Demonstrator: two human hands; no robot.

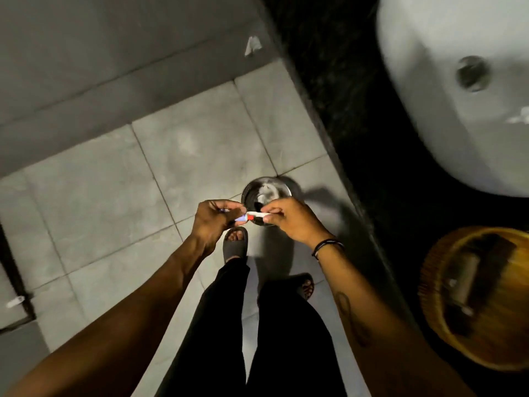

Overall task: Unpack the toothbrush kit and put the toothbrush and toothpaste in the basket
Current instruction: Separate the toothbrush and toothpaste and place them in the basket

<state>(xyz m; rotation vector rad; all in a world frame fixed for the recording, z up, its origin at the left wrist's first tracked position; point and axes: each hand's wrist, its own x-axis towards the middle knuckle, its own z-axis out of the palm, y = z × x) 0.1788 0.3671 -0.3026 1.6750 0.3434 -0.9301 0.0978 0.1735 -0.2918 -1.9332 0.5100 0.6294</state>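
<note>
Both hands are raised over the floor, above a small round metal bin. My left hand pinches a small toothpaste tube with a red cap, and something thin and purple shows between its fingers. My right hand grips the white end of the item next to the red cap. What that white piece is stays unclear. The round wicker basket stands on the dark counter at the right, with a few dark items lying in it.
A white washbasin with a metal drain sits on the black counter at the upper right. Grey floor tiles spread below. My legs and sandalled feet stand under my hands. A scrap of white paper lies on the floor.
</note>
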